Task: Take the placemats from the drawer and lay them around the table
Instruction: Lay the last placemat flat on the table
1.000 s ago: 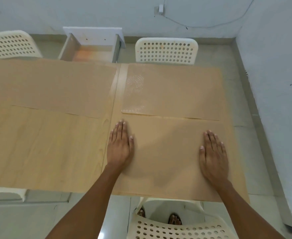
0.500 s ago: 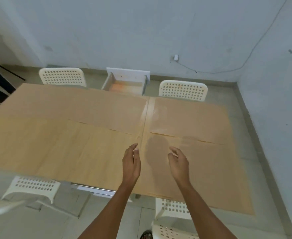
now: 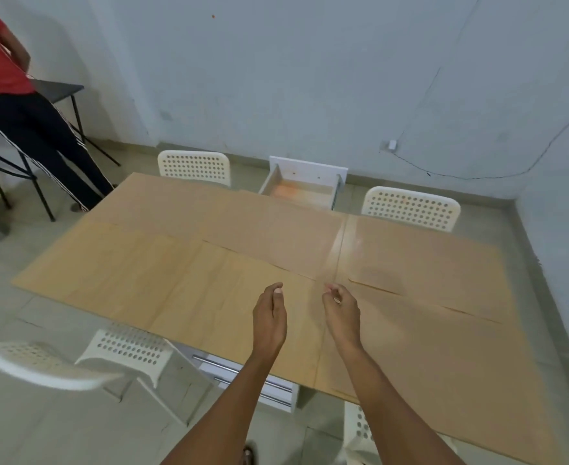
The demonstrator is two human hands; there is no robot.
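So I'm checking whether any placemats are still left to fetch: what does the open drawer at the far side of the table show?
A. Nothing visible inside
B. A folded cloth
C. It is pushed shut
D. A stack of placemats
A: the drawer is pulled out beyond the table's far edge, and only its bare bottom panel shows, with no placemat in it.

Tan placemats point(image 3: 420, 263); white perforated chairs point(image 3: 410, 209); drawer point(image 3: 301, 189) possibly orange-stained.

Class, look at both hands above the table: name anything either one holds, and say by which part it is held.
Nothing is held. The left hand and the right hand hover loosely curled above the placemats, touching none of them.
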